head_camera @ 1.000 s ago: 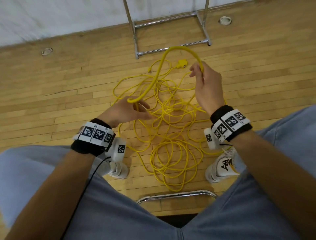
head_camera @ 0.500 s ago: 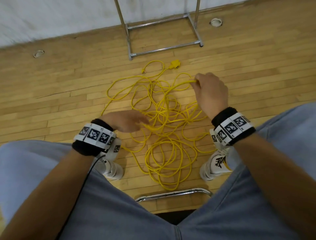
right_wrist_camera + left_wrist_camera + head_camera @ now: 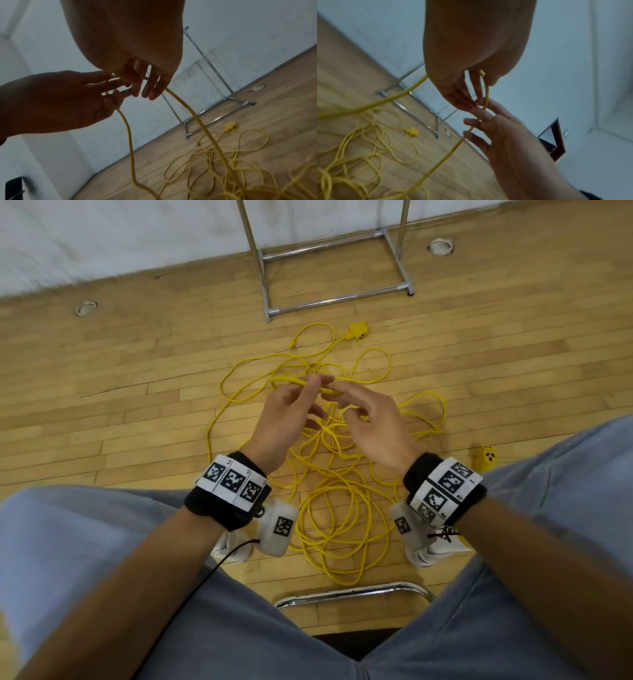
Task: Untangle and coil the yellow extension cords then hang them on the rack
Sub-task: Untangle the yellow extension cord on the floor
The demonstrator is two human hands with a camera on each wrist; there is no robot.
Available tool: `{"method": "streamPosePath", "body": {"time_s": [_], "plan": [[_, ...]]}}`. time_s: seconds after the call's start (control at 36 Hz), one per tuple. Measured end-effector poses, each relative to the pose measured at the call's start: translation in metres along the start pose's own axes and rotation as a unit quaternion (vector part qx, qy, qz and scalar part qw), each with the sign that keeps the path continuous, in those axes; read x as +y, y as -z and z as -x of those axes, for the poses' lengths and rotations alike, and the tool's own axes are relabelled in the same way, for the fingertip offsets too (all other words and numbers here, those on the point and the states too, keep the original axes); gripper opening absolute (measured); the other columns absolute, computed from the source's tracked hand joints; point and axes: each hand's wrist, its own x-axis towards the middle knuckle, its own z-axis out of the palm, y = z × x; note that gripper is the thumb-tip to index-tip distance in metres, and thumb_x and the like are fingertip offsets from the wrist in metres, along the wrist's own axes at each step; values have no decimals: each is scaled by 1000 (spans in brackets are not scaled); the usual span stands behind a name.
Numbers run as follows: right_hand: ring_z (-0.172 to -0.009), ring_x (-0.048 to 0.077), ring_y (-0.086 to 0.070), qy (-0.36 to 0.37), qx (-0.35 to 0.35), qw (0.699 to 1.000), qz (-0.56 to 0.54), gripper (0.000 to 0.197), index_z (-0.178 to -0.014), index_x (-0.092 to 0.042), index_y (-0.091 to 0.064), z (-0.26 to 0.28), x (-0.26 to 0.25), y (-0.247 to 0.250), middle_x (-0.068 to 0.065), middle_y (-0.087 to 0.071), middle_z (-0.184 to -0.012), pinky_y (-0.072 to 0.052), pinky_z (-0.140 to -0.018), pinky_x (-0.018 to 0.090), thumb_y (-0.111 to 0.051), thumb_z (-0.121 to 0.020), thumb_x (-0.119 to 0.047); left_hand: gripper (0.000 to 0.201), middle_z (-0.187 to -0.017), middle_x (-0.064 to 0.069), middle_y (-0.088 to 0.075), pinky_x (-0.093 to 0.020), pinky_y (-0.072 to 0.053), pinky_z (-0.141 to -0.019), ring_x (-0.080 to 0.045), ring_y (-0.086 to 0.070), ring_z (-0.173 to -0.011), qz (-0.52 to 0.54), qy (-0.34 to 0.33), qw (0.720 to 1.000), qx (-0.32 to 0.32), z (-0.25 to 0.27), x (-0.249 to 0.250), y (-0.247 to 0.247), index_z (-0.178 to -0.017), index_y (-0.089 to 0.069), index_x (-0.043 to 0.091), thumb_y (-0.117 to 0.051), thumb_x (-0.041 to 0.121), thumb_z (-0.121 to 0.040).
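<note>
A tangle of yellow extension cord [image 3: 329,501] lies on the wooden floor between my feet. One strand [image 3: 359,380] is lifted to my hands, which meet above the tangle. My left hand [image 3: 301,395] pinches this strand between thumb and fingers [image 3: 485,89]. My right hand [image 3: 356,405] has relaxed, spread fingers, and the strand runs across them [image 3: 171,93] without a firm grip. A yellow socket block [image 3: 358,332] and a small plug [image 3: 294,345] lie at the tangle's far end. The chrome rack [image 3: 334,301] stands just beyond, by the wall.
A second yellow socket block [image 3: 485,457] lies on the floor by my right knee. My white shoes [image 3: 236,546] [image 3: 431,549] flank the tangle. A chrome chair bar [image 3: 352,594] runs below it. Round floor fittings [image 3: 441,246] [image 3: 85,308] sit near the wall.
My hands were apart, each gripping the strand; they dipped toward the tangle and have now come together. The right hand's fingers have loosened on the cord.
</note>
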Motion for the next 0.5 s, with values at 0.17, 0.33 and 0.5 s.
{"method": "streamPosePath", "body": {"time_s": [0.17, 0.33, 0.5], "plan": [[-113, 20, -63, -186, -14, 872, -452, 34, -127, -22, -57, -7, 5, -19, 2, -66, -123, -50, -95, 43, -44, -101, -5, 37, -121, -11, -72, -37, -55, -88, -26, -69, -104, 120, -55, 990, -38, 7, 4, 0, -96, -62, 5, -35, 26, -112], [-117, 32, -62, -348, 173, 698, -602, 18, -116, -5, -53, -39, 60, 16, 20, -55, -132, -57, -89, 38, -50, -104, -18, 40, -117, -11, -73, -25, -57, -80, -16, -73, -86, 266, -18, 963, -34, 10, 2, 23, -91, -59, 11, -30, 30, -112], [-75, 16, -63, -269, 322, 779, -466, 25, -122, -5, -56, -45, 73, 22, 11, -63, -97, -56, -63, 21, -59, -99, 6, 33, -112, -13, -75, -27, -58, -62, -20, -68, -67, 249, 120, 957, 86, 11, -19, 45, -98, -59, 11, -36, 32, -111]]}}
